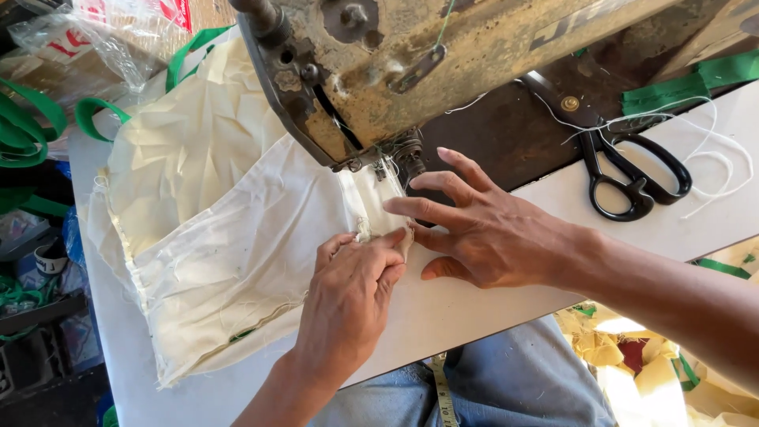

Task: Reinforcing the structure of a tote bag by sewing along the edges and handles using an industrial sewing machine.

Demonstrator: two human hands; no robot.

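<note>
A cream cloth piece (pixel 229 237) lies on the white sewing table (pixel 474 300), its edge under the presser foot (pixel 387 166) of a worn yellowish sewing machine (pixel 411 63). My left hand (pixel 348 304) presses down on the cloth's folded edge just in front of the foot, fingers curled on the seam. To the right, my right hand (pixel 482 229) rests flat with its fingers spread, fingertips touching the cloth edge beside the needle area. Neither hand grips anything.
Black scissors (pixel 628 178) lie on the table at the right among loose white thread (pixel 711 158). Green straps (pixel 32 126) and plastic bags sit at the far left. More cream fabric (pixel 182 134) is piled behind the machine. A yellow tape measure (pixel 443 395) hangs over my lap.
</note>
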